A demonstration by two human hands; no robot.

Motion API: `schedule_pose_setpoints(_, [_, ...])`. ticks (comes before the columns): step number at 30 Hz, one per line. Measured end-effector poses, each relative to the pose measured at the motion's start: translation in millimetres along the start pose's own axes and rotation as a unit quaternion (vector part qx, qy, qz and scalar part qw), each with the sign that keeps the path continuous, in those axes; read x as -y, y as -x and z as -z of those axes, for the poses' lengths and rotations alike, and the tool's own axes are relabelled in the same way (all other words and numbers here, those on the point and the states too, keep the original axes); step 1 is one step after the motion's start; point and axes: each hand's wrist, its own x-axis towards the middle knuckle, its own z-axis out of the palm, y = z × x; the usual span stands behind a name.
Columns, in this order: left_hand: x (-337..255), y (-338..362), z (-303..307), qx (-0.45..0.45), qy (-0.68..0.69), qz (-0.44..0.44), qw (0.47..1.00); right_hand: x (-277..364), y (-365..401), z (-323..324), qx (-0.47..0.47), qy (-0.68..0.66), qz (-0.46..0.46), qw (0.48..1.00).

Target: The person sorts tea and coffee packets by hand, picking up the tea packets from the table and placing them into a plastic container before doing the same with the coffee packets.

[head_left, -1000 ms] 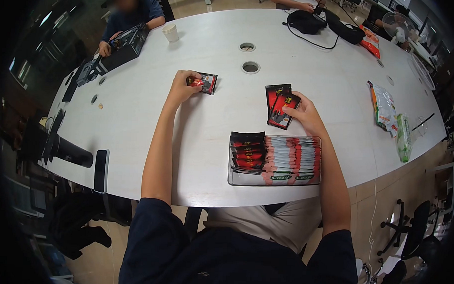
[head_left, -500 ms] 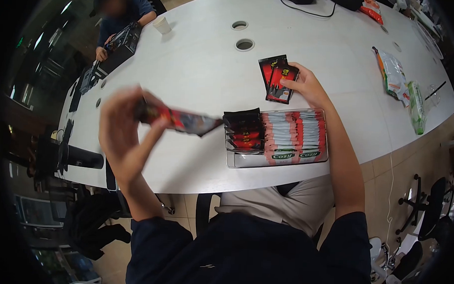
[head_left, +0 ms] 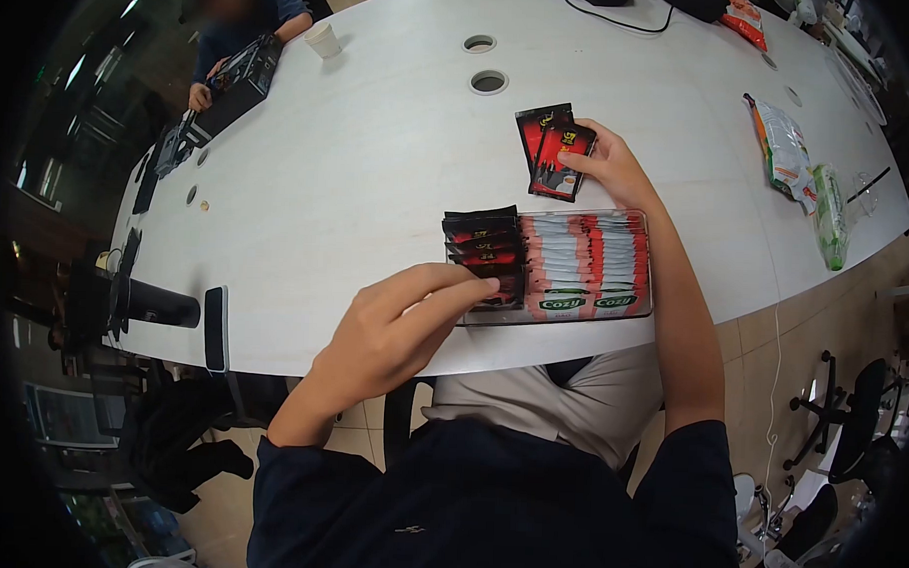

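Observation:
My left hand (head_left: 398, 327) reaches over the front left of a clear plastic tray (head_left: 583, 321), its fingers closed at the row of black-and-red coffee sachets (head_left: 483, 247). The sachet between its fingers is largely hidden by the hand. Beside that row, pink-and-white Cozy sachets (head_left: 588, 259) stand packed in two columns. Behind the tray, my right hand (head_left: 611, 161) holds coffee sachets (head_left: 561, 163) fanned out, with thumb on top, just above the table.
Across the white table (head_left: 379, 151) a person (head_left: 253, 22) handles a black box (head_left: 239, 88) near a paper cup (head_left: 323, 41). A phone (head_left: 216, 328) and black tumbler (head_left: 158, 304) are at left. Snack bags (head_left: 783, 150) and a green-white packet (head_left: 830, 217) lie right.
My left hand has moved right and down, bringing its coffee sachet from above the table to the black row in the tray. My right hand has stayed nearly still.

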Motion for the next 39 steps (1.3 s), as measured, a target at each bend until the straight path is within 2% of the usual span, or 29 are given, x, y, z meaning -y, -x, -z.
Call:
schedule_pose_setpoints(2, [4, 5, -7, 0.034, -0.009, -0.005, 0.999, 0, 1, -1, 0.001, 0.003, -0.001, 1.0])
schedule_pose_setpoints(14, [13, 0, -27, 0.045, -0.163, -0.027, 0.985, 3, 2, -2, 0.0, 0.016, -0.01, 1.0])
schedule_pose_setpoints(26, [6, -2, -22, 0.083, -0.153, 0.052, 0.983, 3, 2, -2, 0.002, -0.001, -0.016, 1.0])
schedule_pose_setpoints(30, [3, 0, -24, 0.08, -0.15, 0.051, 0.984, -2, 2, -2, 0.01, -0.024, -0.008, 1.0])
schedule_pose_setpoints(32, [5, -2, -21, 0.129, -0.157, 0.064, 0.977, 2, 4, -3, 0.013, -0.056, -0.013, 0.998])
schedule_pose_setpoints(37, [10, -4, -25, 0.08, -0.16, 0.021, 0.984, -1, 3, -2, 0.016, -0.057, -0.009, 0.998])
schedule_pose_setpoints(39, [11, -4, -25, 0.099, -0.193, 0.003, 0.976, 0, 3, -3, 0.016, -0.054, -0.014, 0.998])
